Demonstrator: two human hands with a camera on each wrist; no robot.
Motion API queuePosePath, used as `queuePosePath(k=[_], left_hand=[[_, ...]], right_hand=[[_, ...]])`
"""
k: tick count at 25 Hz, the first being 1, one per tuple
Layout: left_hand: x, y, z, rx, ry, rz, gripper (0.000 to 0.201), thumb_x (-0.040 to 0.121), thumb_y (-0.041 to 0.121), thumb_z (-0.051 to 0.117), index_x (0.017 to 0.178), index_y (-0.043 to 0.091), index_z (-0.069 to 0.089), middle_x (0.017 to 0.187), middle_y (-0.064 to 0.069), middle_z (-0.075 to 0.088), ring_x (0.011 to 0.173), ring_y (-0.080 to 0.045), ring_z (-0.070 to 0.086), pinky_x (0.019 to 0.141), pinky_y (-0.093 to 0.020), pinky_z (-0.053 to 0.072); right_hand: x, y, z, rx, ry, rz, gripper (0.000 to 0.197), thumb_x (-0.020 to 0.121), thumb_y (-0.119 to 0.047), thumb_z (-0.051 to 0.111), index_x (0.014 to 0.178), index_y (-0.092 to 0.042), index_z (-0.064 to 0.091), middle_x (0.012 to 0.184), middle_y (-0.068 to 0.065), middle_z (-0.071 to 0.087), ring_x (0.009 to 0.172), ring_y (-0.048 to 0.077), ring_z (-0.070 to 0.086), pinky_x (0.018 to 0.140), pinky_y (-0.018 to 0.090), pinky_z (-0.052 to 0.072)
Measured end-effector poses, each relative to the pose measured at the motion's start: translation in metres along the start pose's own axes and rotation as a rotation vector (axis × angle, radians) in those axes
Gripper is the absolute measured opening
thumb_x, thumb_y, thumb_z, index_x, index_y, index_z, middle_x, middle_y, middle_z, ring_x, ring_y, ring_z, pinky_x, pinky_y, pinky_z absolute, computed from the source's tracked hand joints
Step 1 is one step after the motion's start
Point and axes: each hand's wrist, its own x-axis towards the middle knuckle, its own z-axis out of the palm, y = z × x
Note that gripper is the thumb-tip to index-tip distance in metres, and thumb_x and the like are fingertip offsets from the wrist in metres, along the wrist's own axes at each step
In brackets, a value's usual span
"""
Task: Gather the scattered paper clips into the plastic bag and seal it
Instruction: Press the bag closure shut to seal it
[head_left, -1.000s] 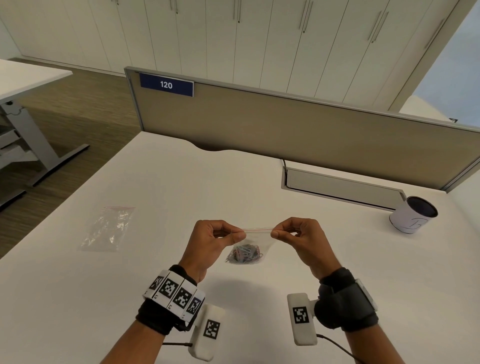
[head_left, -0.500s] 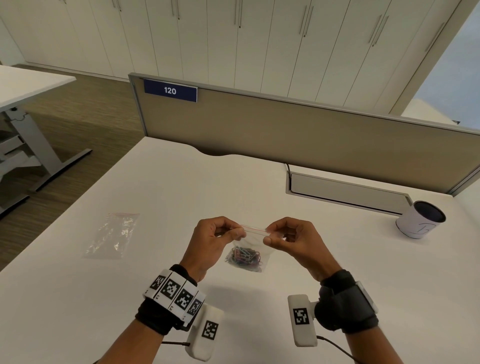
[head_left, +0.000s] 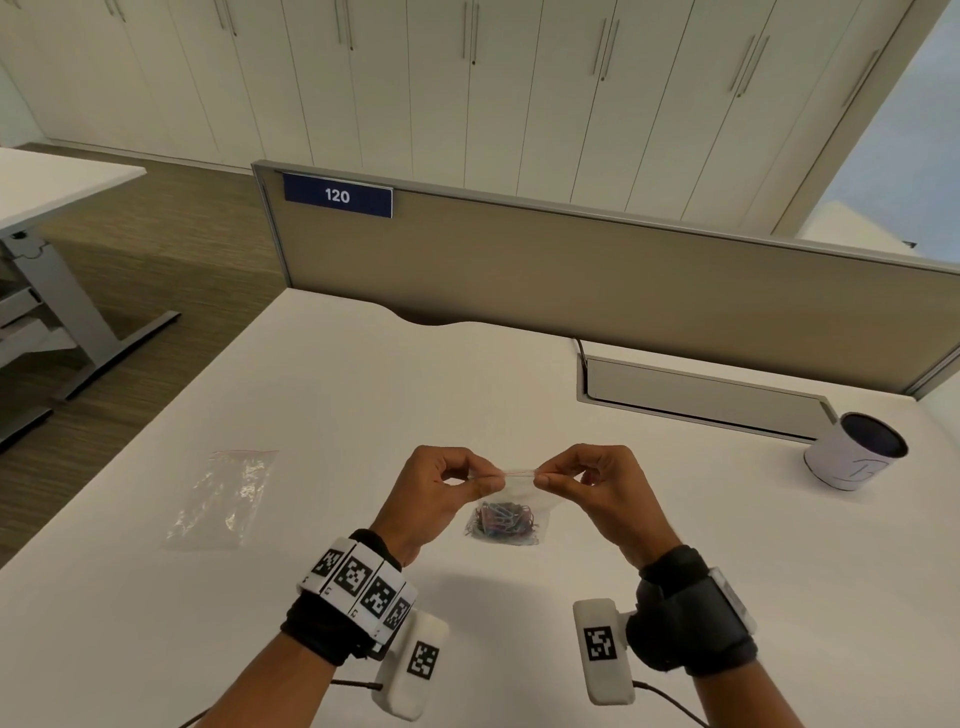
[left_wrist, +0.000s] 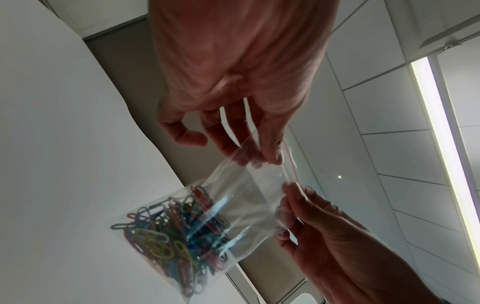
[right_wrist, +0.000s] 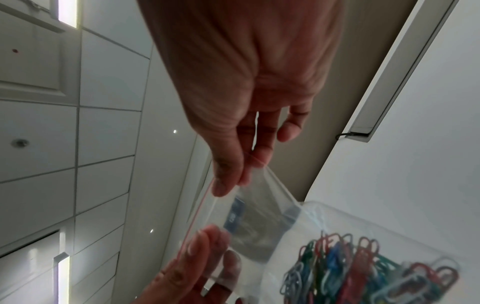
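A small clear plastic bag (head_left: 511, 501) (left_wrist: 249, 197) (right_wrist: 262, 216) with a red zip strip (head_left: 518, 472) hangs just above the white desk (head_left: 363, 415). Many coloured paper clips (head_left: 503, 520) (left_wrist: 171, 232) (right_wrist: 363, 269) sit bunched in its bottom. My left hand (head_left: 488, 480) (left_wrist: 262, 160) pinches the left end of the strip between thumb and forefinger. My right hand (head_left: 543, 479) (right_wrist: 231, 183) pinches the right end the same way. The two hands stand close together, with a short stretch of strip between them.
A second clear bag (head_left: 223, 499) lies flat on the desk to the left. At the right stands a white cup (head_left: 852, 457) with a dark inside. A grey cable tray (head_left: 701, 400) and a partition (head_left: 571, 280) close the desk's far side.
The hands have come closer together along the zip strip, so less of it shows between them. The bag still hangs in the same place.
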Motion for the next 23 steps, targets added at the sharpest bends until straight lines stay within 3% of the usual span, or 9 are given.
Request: queuePosePath(k=[3,5,11,15,17,21,23], left_hand=[[0.015,0.0,-0.005,0.029,-0.099,-0.032,0.01,0.078,0.019,0.072,0.086,0.014,0.077,0.089,-0.004,0.077,0.092,-0.016,0.068,0.088,-0.027,0.051],[0.028,-0.001,-0.007,0.062,-0.137,-0.042,0.012,0.081,0.019,0.069,0.089,0.015,0.077,0.092,-0.002,0.077,0.096,-0.014,0.068,0.093,-0.028,0.05],[0.077,-0.006,-0.007,0.164,-0.024,0.022,0.013,0.074,0.018,0.076,0.083,0.01,0.077,0.085,-0.008,0.077,0.084,-0.017,0.072,0.085,-0.033,0.057],[0.137,-0.011,-0.007,0.197,-0.04,0.014,0.015,0.069,0.015,0.08,0.075,0.003,0.073,0.081,-0.011,0.076,0.08,-0.021,0.072,0.079,-0.029,0.058],[0.172,-0.014,-0.004,0.22,-0.076,-0.014,0.014,0.071,0.011,0.078,0.077,0.001,0.072,0.08,-0.013,0.075,0.078,-0.02,0.071,0.075,-0.024,0.056],[0.235,-0.025,0.005,0.277,-0.13,-0.083,0.008,0.075,0.005,0.073,0.081,0.0,0.071,0.075,-0.013,0.072,0.062,-0.008,0.065,0.054,-0.005,0.045],[0.263,-0.034,0.012,0.323,-0.137,-0.127,0.005,0.078,0.004,0.069,0.081,0.001,0.069,0.078,-0.014,0.071,0.064,-0.012,0.064,0.048,-0.003,0.042]], right_hand=[[0.01,0.005,-0.007,0.102,0.023,0.041,0.018,0.065,-0.023,0.082,0.077,-0.01,0.077,0.076,0.005,0.077,0.074,0.023,0.07,0.071,0.029,0.058],[0.019,0.01,-0.012,0.106,0.027,0.052,0.024,0.062,-0.027,0.081,0.078,-0.01,0.078,0.077,0.006,0.077,0.078,0.028,0.071,0.075,0.034,0.059],[0.055,0.031,-0.018,0.087,-0.003,0.047,0.011,0.075,-0.01,0.077,0.085,-0.008,0.077,0.083,0.005,0.078,0.079,0.015,0.073,0.075,0.021,0.058],[0.103,0.052,-0.025,0.147,0.048,0.103,0.007,0.08,-0.005,0.071,0.086,-0.003,0.074,0.083,0.015,0.075,0.075,0.021,0.074,0.075,0.03,0.061],[0.132,0.064,-0.03,0.124,0.028,0.123,0.007,0.083,-0.005,0.068,0.088,-0.003,0.073,0.084,0.014,0.074,0.076,0.021,0.074,0.074,0.031,0.062],[0.185,0.094,-0.042,0.075,-0.027,0.188,0.01,0.088,-0.006,0.062,0.094,-0.002,0.07,0.083,0.011,0.073,0.073,0.015,0.073,0.072,0.027,0.061],[0.21,0.111,-0.046,0.087,-0.062,0.25,0.012,0.09,-0.004,0.06,0.098,0.0,0.068,0.084,0.012,0.071,0.073,0.016,0.072,0.074,0.029,0.061]])
